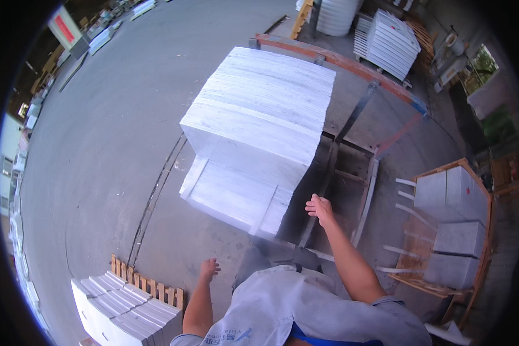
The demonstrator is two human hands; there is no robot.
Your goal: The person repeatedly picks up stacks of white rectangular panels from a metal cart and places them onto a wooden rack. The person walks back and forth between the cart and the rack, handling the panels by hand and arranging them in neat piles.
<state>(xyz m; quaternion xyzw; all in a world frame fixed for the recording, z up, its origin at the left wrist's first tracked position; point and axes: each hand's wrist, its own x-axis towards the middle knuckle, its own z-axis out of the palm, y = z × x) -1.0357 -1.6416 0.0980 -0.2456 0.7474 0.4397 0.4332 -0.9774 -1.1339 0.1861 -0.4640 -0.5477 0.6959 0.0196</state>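
Observation:
A tall stack of white stone slabs (265, 109) stands on edge in front of me, with a lower, shorter row of white slabs (230, 196) against its near side. My right hand (319, 209) is raised, fingers spread, close to the stack's near right corner and holding nothing. My left hand (209, 269) hangs lower on the left, fingers apart and empty, above the concrete floor. Whether my right hand touches the slabs I cannot tell.
A rusty metal rack frame (357, 167) stands right of the stack. A wooden crate of grey slabs (455, 225) is at the right. White curved slabs on a wooden pallet (127, 311) lie at lower left. More white slab stacks (386, 40) stand far behind.

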